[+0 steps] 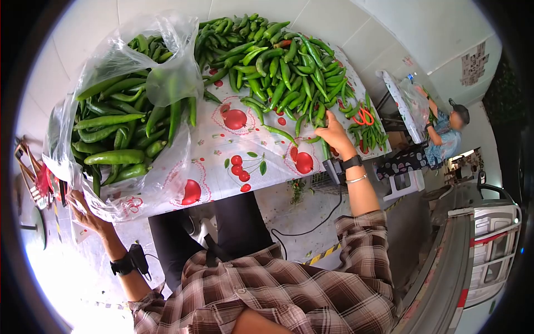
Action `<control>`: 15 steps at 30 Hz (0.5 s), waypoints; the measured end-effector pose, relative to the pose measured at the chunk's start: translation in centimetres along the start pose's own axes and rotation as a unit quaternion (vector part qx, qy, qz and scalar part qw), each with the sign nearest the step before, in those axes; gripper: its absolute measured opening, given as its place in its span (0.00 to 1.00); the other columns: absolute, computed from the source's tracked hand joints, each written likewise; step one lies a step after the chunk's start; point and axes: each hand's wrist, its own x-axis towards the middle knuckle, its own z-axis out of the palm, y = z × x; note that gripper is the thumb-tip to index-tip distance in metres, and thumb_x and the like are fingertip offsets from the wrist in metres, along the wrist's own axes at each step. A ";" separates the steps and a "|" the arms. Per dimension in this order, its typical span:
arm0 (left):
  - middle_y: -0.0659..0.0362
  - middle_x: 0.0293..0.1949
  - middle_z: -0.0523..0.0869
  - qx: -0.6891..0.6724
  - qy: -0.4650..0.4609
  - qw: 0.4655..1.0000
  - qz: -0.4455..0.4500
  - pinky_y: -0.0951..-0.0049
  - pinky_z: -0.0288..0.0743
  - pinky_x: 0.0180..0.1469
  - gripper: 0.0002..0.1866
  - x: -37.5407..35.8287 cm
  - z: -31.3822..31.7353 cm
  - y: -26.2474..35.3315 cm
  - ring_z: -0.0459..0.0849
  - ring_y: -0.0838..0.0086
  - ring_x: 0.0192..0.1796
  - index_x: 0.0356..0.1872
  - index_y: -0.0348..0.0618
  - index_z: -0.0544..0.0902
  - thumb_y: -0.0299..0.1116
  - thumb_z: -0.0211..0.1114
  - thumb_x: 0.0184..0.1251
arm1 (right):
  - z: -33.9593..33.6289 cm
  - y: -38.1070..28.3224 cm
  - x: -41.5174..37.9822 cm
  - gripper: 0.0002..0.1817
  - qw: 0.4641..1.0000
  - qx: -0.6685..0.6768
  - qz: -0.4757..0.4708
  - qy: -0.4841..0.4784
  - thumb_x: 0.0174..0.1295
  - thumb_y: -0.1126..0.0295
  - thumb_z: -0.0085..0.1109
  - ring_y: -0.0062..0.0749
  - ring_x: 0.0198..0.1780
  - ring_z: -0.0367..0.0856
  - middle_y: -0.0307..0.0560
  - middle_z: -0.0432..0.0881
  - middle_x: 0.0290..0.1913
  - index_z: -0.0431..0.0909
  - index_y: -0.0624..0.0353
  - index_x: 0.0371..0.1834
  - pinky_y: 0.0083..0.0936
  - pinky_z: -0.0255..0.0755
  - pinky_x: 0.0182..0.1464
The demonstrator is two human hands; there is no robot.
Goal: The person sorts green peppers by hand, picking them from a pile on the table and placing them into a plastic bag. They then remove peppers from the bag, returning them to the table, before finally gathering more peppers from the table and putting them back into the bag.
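Observation:
My right hand [335, 136] reaches over the near side of a large pile of green chili peppers [283, 83]. Its thumb and index finger close around one green chili pepper [320, 116], and another green pepper [325, 149] shows just below the palm. On the left, a clear plastic bag [178, 72] stands wide, with many long green peppers [114, 157] inside. My left hand [89, 214] is at the bag's lower left edge, its fingers against the plastic and partly hidden by it. A black strap device sits on each wrist.
A fruit-patterned cloth [261, 147] covers the table. Red rings [364, 117] lie among small peppers at the right end. A black cable [317, 225] trails to the floor. Farther right, a seated person [445, 136] works at another table [400, 106]. A vehicle [495, 250] stands behind.

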 end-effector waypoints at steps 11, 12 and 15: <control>0.57 0.34 0.74 0.312 0.011 0.840 0.444 0.73 0.67 0.43 0.18 0.6 0.0 1.8 0.72 0.72 0.38 0.40 0.36 0.73 0.44 0.55 0.66 | -2.6 1.8 -2.4 0.26 0.861 0.488 0.139 -0.041 0.54 0.76 0.58 0.24 0.26 0.74 0.39 0.75 0.33 0.66 0.56 0.58 0.25 0.72 0.22; 0.58 0.34 0.74 0.183 0.002 0.948 0.260 0.73 0.67 0.43 0.17 0.4 -0.1 0.5 0.72 0.73 0.38 0.40 0.37 0.73 0.43 0.56 0.66 | -2.8 1.8 -2.5 0.26 0.861 0.488 0.140 -0.041 0.54 0.76 0.58 0.24 0.26 0.74 0.39 0.75 0.33 0.66 0.56 0.58 0.25 0.72 0.22; 0.59 0.33 0.73 -0.030 0.018 0.999 -0.017 0.74 0.66 0.42 0.15 -0.1 1.0 2.8 0.71 0.74 0.37 0.38 0.38 0.73 0.42 0.56 0.66 | -3.4 1.6 -2.6 0.25 0.863 0.488 0.133 -0.002 0.52 0.78 0.58 0.23 0.26 0.74 0.40 0.75 0.33 0.67 0.59 0.56 0.24 0.71 0.20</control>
